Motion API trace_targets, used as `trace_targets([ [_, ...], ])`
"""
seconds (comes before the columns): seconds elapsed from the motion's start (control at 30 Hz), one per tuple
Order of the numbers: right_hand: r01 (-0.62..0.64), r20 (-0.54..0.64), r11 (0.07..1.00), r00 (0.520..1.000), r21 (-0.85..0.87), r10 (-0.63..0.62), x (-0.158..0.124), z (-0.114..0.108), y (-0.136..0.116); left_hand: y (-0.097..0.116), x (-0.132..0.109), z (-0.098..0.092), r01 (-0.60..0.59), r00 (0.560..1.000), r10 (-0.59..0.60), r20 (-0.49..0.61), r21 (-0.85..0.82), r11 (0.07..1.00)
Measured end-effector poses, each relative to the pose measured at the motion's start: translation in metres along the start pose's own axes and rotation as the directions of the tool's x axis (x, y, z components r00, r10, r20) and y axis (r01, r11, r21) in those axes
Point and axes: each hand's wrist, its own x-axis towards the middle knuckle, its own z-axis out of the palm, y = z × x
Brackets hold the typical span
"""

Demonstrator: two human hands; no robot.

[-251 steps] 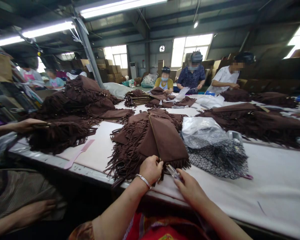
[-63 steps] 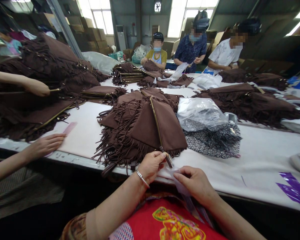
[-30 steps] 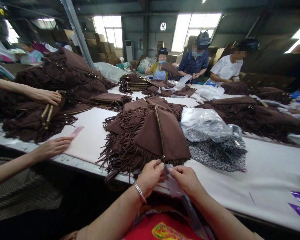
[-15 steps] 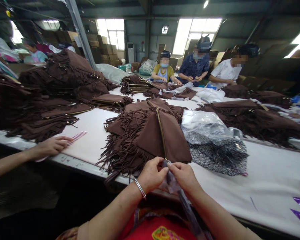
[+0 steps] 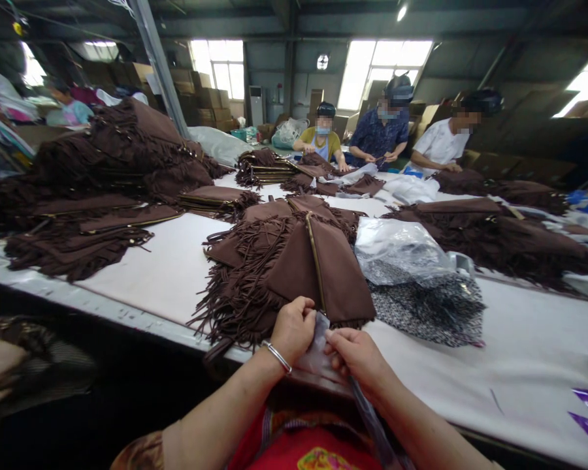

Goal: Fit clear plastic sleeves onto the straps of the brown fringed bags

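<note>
A brown fringed bag [image 5: 345, 274] lies in front of me on a pile of similar bags, its brass zipper [image 5: 315, 254] running toward me. At the zipper's near end, my left hand [image 5: 293, 329] is closed, pinching a thin strip of translucent plastic film [image 5: 319, 339]. My right hand [image 5: 357, 356] is closed on the same film, a little lower and to the right. Below it, a long grey film-covered strap [image 5: 372, 421] hangs over my lap. What lies inside the fingers is partly hidden.
Clear plastic over black-and-white woven fabric [image 5: 426, 307] lies right of the bag. Brown bags are heaped at left [image 5: 127, 143] and right [image 5: 509, 232]. Another person's blurred hand [image 5: 0, 365] is at lower left. Several co-workers sit across the white table [image 5: 166, 261].
My hands have moved slightly apart, the right one lower, exposing more film between them. The other person's hand at left has drawn back off the table, and the pink striped strip is gone from there.
</note>
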Motion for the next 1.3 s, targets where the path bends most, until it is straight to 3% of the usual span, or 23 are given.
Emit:
trace_targets([
  [0.27,0.13,-0.074,0.991,0.989,-0.016,-0.131,0.005,0.004,-0.014,0.013,0.001,0.003,-0.104,0.991,0.108,-0.077,0.055,0.993],
  [0.53,0.088,-0.162,0.983,0.985,0.16,-0.062,0.008,0.007,-0.008,0.009,0.008,0.005,-0.08,0.997,0.081,-0.014,0.053,0.995],
  [0.7,0.091,-0.184,0.973,0.982,0.211,-0.052,0.006,0.009,-0.004,0.005,-0.014,-0.006,0.077,0.997,-0.077,0.017,-0.023,0.997],
  [0.83,0.101,-0.177,0.967,0.982,0.235,-0.06,0.008,0.014,-0.001,-0.005,-0.029,-0.004,0.266,0.957,-0.249,0.152,-0.106,0.958],
  [1.07,0.146,-0.116,0.96,0.986,0.24,-0.12,0.007,0.011,0.001,-0.007,-0.007,0.013,0.433,0.885,-0.377,0.274,-0.186,0.882],
  [1.3,0.249,-0.175,0.968,0.952,-0.036,-0.252,-0.003,-0.013,0.013,0.005,-0.003,0.001,0.522,0.809,-0.416,0.416,-0.182,0.834],
])
